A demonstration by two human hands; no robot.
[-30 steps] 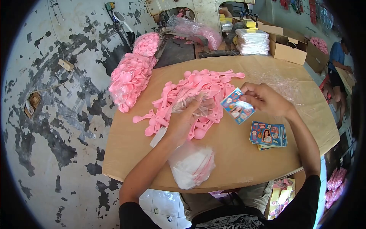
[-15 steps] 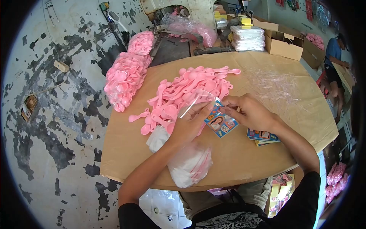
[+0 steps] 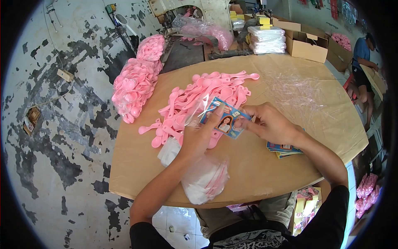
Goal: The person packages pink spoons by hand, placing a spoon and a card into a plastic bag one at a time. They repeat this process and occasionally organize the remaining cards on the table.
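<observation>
Above the brown-covered table point(image 3: 257, 174), my left hand point(image 3: 202, 133) is closed on a clear plastic bag point(image 3: 197, 115) and the left part of a blue printed card point(image 3: 226, 121), its thumb lying across the card. My right hand point(image 3: 271, 122) pinches the card's right edge between thumb and fingers. The card appears to lie at least partly inside the bag. Just beyond both hands spreads a heap of pink measuring spoons point(image 3: 213, 87). Under my left forearm rests a bundle of white and clear plastic bags point(image 3: 206, 180). A stack of similar cards point(image 3: 284, 148) sits partly hidden beneath my right forearm.
Thin clear plastic strips point(image 3: 296, 89) lie at the table's right. Bagged pink spoons point(image 3: 134, 89) stand at its left edge by the peeling wall. Behind are stacked plastic packs point(image 3: 267, 40) and an open cardboard box point(image 3: 306, 45). Another person point(image 3: 362, 62) sits at far right.
The card has moved left and up, further into the bag at my left hand. My left thumb now lies over it. My right hand still pinches its edge.
</observation>
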